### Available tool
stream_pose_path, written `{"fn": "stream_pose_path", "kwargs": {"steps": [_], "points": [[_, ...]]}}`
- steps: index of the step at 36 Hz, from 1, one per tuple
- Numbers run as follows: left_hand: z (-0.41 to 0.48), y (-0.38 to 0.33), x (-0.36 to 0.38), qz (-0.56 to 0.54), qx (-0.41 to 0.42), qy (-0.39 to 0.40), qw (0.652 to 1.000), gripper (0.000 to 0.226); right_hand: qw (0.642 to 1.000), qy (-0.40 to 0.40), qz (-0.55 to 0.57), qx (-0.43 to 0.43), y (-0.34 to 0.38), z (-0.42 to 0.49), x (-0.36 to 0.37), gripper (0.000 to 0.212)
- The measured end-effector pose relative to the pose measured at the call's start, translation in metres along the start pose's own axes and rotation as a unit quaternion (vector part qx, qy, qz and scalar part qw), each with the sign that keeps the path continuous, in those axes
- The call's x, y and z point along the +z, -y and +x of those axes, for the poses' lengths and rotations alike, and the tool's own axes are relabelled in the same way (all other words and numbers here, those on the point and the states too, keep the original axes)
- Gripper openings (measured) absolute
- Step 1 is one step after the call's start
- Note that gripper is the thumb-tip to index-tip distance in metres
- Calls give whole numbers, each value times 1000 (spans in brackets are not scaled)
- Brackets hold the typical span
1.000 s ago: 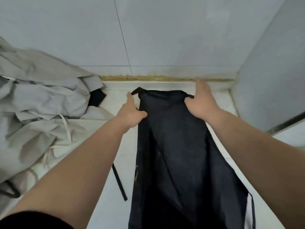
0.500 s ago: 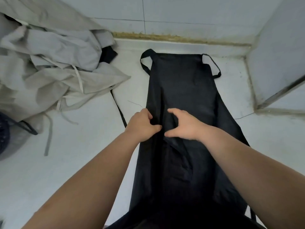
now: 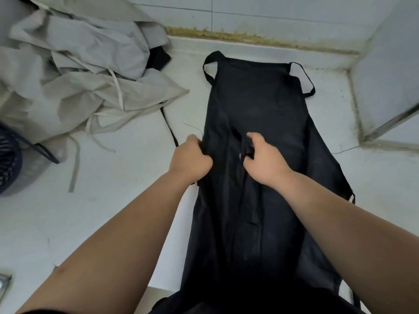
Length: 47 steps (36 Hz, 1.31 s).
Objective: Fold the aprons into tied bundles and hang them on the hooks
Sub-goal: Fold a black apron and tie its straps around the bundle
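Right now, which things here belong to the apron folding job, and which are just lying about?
In the job: black apron, gripped by left hand and right hand; grey cloth pile with ties, probably aprons waiting.
Lying about: dark basket at the left edge; metal rail at the right.

one black apron (image 3: 260,105), two hands — left hand (image 3: 189,158), right hand (image 3: 264,159) — one grey heap (image 3: 79,64), one basket (image 3: 9,164)
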<state>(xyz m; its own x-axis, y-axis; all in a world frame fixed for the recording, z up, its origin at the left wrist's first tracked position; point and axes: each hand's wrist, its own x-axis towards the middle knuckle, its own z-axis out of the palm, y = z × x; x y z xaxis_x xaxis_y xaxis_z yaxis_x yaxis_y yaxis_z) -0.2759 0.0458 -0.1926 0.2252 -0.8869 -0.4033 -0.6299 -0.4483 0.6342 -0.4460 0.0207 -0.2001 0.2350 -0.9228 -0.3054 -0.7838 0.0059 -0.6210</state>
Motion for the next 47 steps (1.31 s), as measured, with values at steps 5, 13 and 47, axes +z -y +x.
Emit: {"fn": "stream_pose_path", "kwargs": {"steps": [5,13,47], "points": [[4,22,-13,-178,-74,-2,981,24,997,-10,80,9,14,4,8,42],[7,44,-25,10,37,-3,999,56,998,15,6,63,33,12,24,36],[-144,82,6,114,31,-49,992,57,998,-19,13,65,25,-132,68,42]]}}
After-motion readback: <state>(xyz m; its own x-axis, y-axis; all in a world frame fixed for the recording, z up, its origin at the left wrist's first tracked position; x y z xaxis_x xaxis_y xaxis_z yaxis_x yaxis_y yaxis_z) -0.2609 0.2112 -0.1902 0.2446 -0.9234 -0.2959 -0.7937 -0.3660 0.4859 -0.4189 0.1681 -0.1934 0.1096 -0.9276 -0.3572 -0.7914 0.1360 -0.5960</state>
